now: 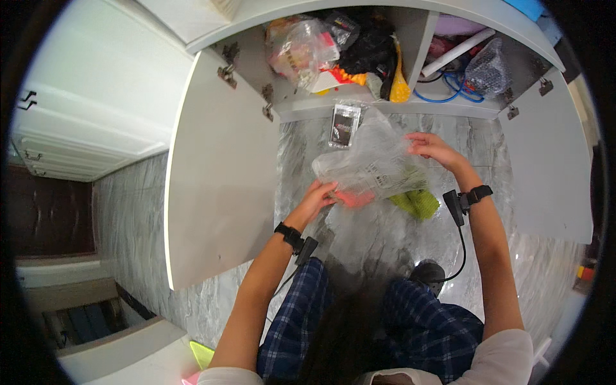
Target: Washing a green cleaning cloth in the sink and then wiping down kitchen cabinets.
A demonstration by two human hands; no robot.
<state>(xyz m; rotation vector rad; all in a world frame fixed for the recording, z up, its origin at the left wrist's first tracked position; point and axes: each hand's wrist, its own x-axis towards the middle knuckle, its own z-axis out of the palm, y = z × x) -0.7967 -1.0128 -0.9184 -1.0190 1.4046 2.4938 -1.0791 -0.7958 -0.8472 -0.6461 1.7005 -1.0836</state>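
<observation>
A clear plastic bag (370, 163) with printed writing is spread out in front of me above the floor. My left hand (315, 199) grips its lower left edge. At its upper right edge, my right hand (433, 149) holds the film with the fingertips. An orange-red cloth-like item (355, 198) shows below and partly through the bag, beside my left hand; whether it is inside cannot be told. A green textured cloth (417, 202) lies on the floor, partly covered by the bag. Just beyond the bag is a small black packet in clear wrap (344, 126).
An open cabinet (298, 113) stands ahead, its left door (221, 183) and right door (546, 159) swung out on either side. Plastic bags (301, 50) and black items (370, 53) fill the left compartment. The right one holds a blue cable (445, 98), a white tube (457, 52) and bubble wrap (488, 70).
</observation>
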